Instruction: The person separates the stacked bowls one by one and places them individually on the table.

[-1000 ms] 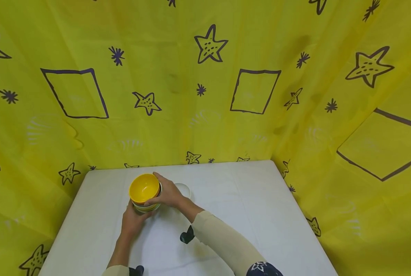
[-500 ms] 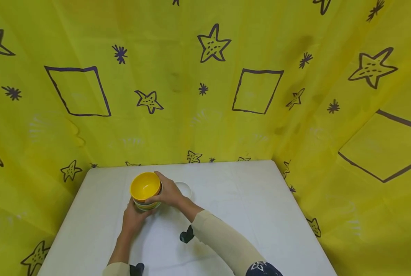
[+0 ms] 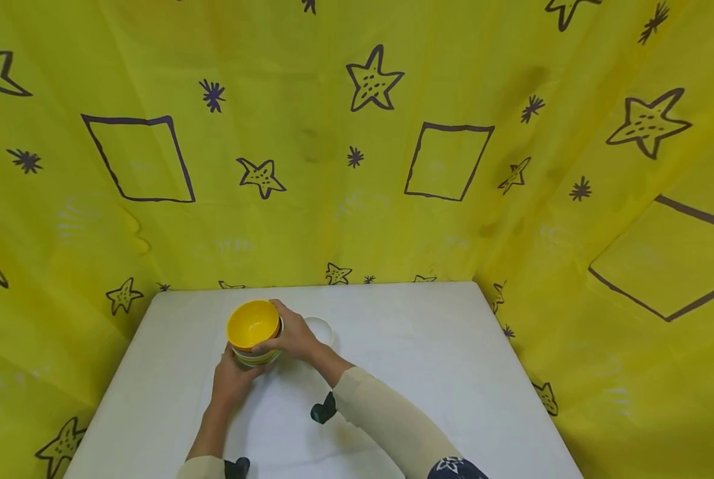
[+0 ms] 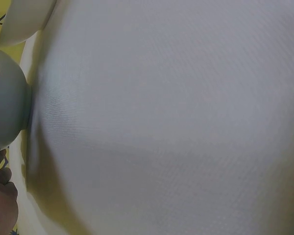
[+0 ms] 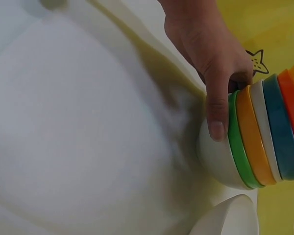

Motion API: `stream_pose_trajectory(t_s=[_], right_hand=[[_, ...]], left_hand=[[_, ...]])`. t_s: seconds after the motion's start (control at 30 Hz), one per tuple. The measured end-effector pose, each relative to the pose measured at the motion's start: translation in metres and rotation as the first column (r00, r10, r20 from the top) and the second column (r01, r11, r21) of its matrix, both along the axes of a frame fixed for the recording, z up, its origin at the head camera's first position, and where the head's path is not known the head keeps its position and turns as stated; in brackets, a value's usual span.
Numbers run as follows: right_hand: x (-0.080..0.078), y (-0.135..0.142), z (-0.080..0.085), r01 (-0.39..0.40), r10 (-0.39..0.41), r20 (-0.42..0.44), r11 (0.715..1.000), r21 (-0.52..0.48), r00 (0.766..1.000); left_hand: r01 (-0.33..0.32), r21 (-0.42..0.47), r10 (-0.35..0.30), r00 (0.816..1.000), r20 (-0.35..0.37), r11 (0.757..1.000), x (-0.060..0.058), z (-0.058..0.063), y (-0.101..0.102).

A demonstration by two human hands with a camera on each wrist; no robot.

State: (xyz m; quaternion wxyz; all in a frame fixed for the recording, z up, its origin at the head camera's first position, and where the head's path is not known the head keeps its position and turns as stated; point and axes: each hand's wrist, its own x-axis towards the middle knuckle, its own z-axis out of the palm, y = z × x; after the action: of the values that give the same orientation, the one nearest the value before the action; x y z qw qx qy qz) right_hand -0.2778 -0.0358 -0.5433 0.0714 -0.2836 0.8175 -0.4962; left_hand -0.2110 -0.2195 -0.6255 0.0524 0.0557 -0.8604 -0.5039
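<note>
A stack of several bowls (image 3: 255,358) is between both hands, near the table's far left. The yellow bowl (image 3: 253,326) is on top. In the right wrist view, red-orange, teal (image 5: 284,127), white, orange (image 5: 255,137) and green (image 5: 241,147) bowls show above the white bottom bowl (image 5: 220,161). My left hand (image 3: 231,382) grips the stack low down, its thumb lying across the white bowl. My right hand (image 3: 293,336) grips the upper bowls from the right, thumb in front and fingers behind. Its far fingers are hidden by the bowls.
A separate white bowl (image 3: 321,330) stands just right of the stack, partly behind my right hand. Everything is on a white-covered table (image 3: 428,372). Yellow curtains (image 3: 309,226) with dark star drawings hang behind and at both sides.
The view shifts slightly. Both hands keep their hold on the stack, and the bowls stay in nearly the same place.
</note>
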Motion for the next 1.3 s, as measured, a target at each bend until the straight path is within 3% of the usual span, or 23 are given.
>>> stream_pose_trajectory(t_s=[0.3, 0.57, 0.93, 1.3], right_hand=[[0.002, 0.0, 0.002, 0.043, -0.043, -0.008, 0.999, 0.003, 0.999], [0.003, 0.004, 0.005, 0.044, -0.043, 0.007, 0.997, -0.059, 0.999], [0.007, 0.013, 0.02, 0.022, -0.027, -0.028, 0.986, -0.165, 0.999], [0.011, 0.024, 0.025, 0.069, -0.076, -0.026, 0.972, -0.224, 0.997]], left_hand=[[-0.001, -0.018, 0.001, 1.0, 0.0, 1.0, 0.001, 0.0, -0.002], [-0.002, -0.019, 0.002, 1.0, -0.018, 1.0, 0.002, 0.0, 0.0], [0.008, -0.02, -0.008, 1.0, 0.012, 1.0, 0.0, -0.003, -0.003], [0.002, -0.025, -0.002, 1.0, 0.03, 1.0, 0.001, -0.001, -0.001]])
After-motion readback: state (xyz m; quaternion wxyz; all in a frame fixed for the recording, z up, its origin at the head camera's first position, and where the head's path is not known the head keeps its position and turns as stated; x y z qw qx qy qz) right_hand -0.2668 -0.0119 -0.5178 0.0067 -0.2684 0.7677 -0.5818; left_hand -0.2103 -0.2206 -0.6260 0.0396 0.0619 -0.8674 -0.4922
